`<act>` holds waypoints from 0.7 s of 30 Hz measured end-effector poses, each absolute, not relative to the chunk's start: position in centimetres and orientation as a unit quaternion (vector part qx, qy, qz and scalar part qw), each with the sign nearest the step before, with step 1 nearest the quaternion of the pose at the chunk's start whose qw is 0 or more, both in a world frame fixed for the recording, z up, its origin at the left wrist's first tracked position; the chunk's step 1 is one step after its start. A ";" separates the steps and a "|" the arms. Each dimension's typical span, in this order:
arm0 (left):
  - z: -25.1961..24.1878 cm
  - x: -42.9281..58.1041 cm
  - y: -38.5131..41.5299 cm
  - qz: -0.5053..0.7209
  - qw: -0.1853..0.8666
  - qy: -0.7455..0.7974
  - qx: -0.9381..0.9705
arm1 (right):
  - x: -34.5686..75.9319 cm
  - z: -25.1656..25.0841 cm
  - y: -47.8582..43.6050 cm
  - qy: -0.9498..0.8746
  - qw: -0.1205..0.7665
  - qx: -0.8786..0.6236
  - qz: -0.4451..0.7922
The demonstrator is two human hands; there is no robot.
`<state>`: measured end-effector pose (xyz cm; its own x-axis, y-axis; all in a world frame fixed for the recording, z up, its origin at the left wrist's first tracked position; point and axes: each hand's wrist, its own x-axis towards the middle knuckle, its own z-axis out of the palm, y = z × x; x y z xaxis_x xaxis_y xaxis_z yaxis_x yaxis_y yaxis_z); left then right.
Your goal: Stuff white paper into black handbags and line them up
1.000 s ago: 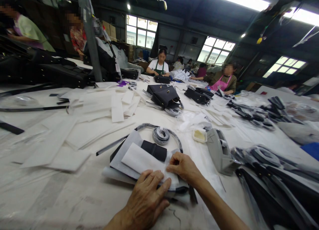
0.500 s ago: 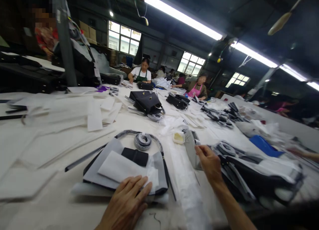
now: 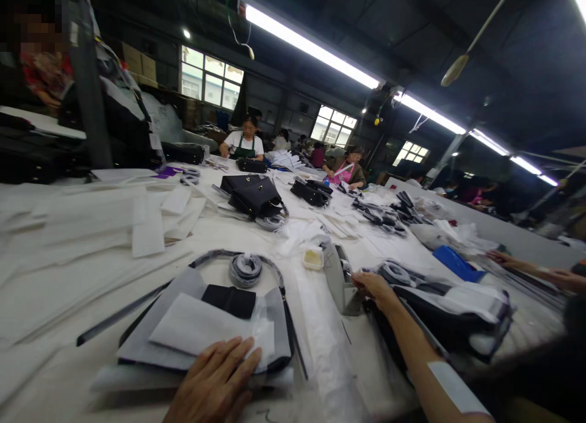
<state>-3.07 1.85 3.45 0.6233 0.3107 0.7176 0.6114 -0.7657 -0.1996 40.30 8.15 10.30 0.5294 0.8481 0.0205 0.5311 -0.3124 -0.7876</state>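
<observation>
My left hand [image 3: 215,383] lies flat, fingers spread, on a white sheet [image 3: 201,328] covering a paper-wrapped black handbag [image 3: 206,325] at the near table edge. A black flap [image 3: 229,300] shows above the sheet, and a wrapped coiled strap [image 3: 246,269] rests behind it. My right hand [image 3: 373,285] reaches right to a grey tape dispenser [image 3: 339,276] and touches its top; its fingers are curled there, and what they hold, if anything, is too small to see.
A small tray of yellowish paste [image 3: 313,258] sits by the dispenser. Wrapped black bags [image 3: 453,313] pile at the right. Stacks of white paper [image 3: 91,221] lie at the left. More black handbags [image 3: 251,194] and seated workers [image 3: 242,143] are farther along the table.
My right hand left the white sheet on the bag and moved right to the tape dispenser. My left hand stayed pressed on the sheet. The view swung right.
</observation>
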 end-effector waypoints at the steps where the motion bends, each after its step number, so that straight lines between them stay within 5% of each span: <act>1: 3.4 -3.1 1.9 -0.344 0.219 -0.264 -0.874 | 40.4 10.3 8.3 -0.429 0.401 -0.780 0.218; 9: 3.0 -3.1 1.8 -0.336 0.199 -0.272 -0.880 | 40.4 9.9 4.6 -0.340 0.513 -0.761 0.204; 16: 1.9 -2.7 1.0 -0.338 0.108 -0.310 -0.882 | 37.9 4.5 0.9 -0.302 0.483 -0.795 0.208; 21: 2.6 -2.4 0.2 -0.322 0.033 -0.339 -0.884 | 34.8 8.5 0.6 -0.411 0.443 -0.762 0.231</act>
